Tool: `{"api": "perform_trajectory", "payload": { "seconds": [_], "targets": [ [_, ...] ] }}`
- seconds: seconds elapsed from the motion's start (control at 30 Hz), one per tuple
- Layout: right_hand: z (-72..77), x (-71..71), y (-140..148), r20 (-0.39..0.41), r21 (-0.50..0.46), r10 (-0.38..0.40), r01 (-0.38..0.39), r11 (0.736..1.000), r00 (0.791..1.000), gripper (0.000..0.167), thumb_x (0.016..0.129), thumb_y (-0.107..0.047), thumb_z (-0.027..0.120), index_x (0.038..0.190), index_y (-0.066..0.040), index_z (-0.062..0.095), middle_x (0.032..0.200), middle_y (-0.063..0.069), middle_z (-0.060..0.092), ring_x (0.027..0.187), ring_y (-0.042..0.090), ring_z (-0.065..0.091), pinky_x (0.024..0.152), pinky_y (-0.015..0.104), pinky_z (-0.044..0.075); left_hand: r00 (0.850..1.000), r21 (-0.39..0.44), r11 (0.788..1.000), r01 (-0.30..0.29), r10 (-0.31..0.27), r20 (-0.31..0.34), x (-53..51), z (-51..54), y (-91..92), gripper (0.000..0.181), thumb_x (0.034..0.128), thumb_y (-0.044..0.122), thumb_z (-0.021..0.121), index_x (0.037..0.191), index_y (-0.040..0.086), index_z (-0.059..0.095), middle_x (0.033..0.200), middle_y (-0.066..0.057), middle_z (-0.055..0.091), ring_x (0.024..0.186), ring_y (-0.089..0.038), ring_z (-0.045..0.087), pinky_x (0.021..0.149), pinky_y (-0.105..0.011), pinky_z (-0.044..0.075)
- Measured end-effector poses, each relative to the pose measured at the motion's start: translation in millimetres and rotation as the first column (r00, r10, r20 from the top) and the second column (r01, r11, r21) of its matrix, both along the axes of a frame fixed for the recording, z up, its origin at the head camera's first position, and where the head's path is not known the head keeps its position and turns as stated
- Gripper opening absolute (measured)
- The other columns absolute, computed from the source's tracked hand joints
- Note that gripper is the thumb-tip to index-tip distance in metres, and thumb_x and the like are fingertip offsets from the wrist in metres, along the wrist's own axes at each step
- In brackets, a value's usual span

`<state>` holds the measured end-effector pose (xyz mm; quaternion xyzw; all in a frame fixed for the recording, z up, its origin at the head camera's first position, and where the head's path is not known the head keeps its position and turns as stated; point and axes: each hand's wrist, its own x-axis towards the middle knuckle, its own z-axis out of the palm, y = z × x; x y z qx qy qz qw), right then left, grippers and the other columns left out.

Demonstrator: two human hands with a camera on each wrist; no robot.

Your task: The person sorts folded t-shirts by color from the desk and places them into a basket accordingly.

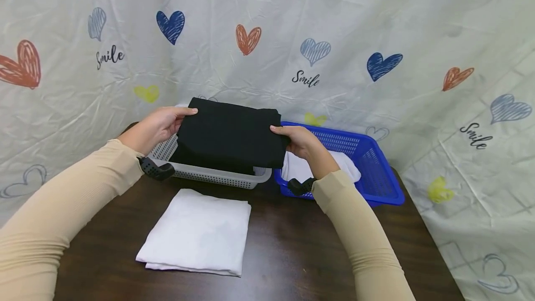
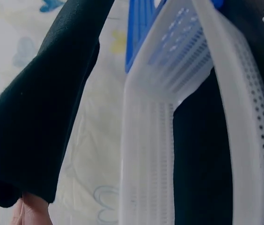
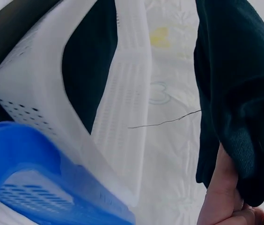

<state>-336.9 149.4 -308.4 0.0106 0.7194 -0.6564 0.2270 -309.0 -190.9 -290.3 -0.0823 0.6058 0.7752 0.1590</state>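
Observation:
A folded black cloth is held up over the white basket. My left hand pinches its left edge, thumb on top; my right hand pinches the right edge. Both wrist views show the cloth raised beside the basket, with fingers gripping its edge: the left hand at lower left, the right hand at lower right. Inside the white basket lies more black cloth. A loose thread hangs off the held cloth in the right wrist view.
A folded white cloth lies on the dark table in front of the white basket. At the right, the blue basket holds white cloth and touches the white basket. A curtain with printed hearts hangs behind.

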Motion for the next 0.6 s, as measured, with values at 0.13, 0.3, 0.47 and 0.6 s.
{"api": "perform_trajectory", "payload": {
  "seconds": [0.13,0.3,0.47,0.6],
  "targets": [
    [0.4,-7.8,-8.9,0.008,-0.011,-0.029,0.029,1.000,1.000,0.015,0.098,-0.022,0.064,0.103,-0.008,0.066,0.083,-0.005,0.070,0.072,0.009,0.068,0.070,0.023,0.057,1.000,-0.010,1.000,-0.007,0.007,0.010,-7.3,0.8,-5.8,0.030,0.0978,0.012,0.061,0.070,0.015,0.073,0.067,0.004,0.072,0.061,-0.008,0.070,0.061,-0.021,0.059],
    [2.0,-14.7,-19.7,0.021,-0.020,-0.070,0.070,0.997,0.997,0.021,0.096,-0.021,0.066,0.109,-0.005,0.065,0.086,-0.003,0.070,0.073,0.009,0.068,0.070,0.024,0.057,1.000,-0.005,1.000,-0.017,0.017,0.023,-12.5,1.9,-12.9,0.031,0.0981,0.013,0.061,0.069,0.015,0.072,0.067,0.004,0.072,0.061,-0.008,0.070,0.061,-0.021,0.059],
    [-1.1,-19.2,-27.7,0.036,-0.028,-0.058,0.059,0.998,0.998,0.028,0.096,-0.021,0.066,0.117,-0.003,0.063,0.085,-0.004,0.070,0.074,0.010,0.068,0.072,0.024,0.057,0.999,-0.024,0.999,-0.040,0.041,0.021,-16.2,1.8,-17.7,0.033,0.0980,0.014,0.061,0.067,0.016,0.072,0.065,0.005,0.071,0.059,-0.008,0.069,0.060,-0.020,0.058],
    [-6.2,-22.8,-33.1,0.041,-0.033,-0.075,0.076,0.997,0.996,0.031,0.096,-0.021,0.066,0.121,-0.003,0.063,0.084,-0.004,0.070,0.073,0.009,0.068,0.071,0.024,0.056,0.999,-0.026,0.999,-0.038,0.039,0.021,-18.5,-1.8,-21.2,0.032,0.0978,0.014,0.061,0.068,0.017,0.071,0.065,0.006,0.071,0.059,-0.007,0.069,0.060,-0.020,0.058]
  ]
}}
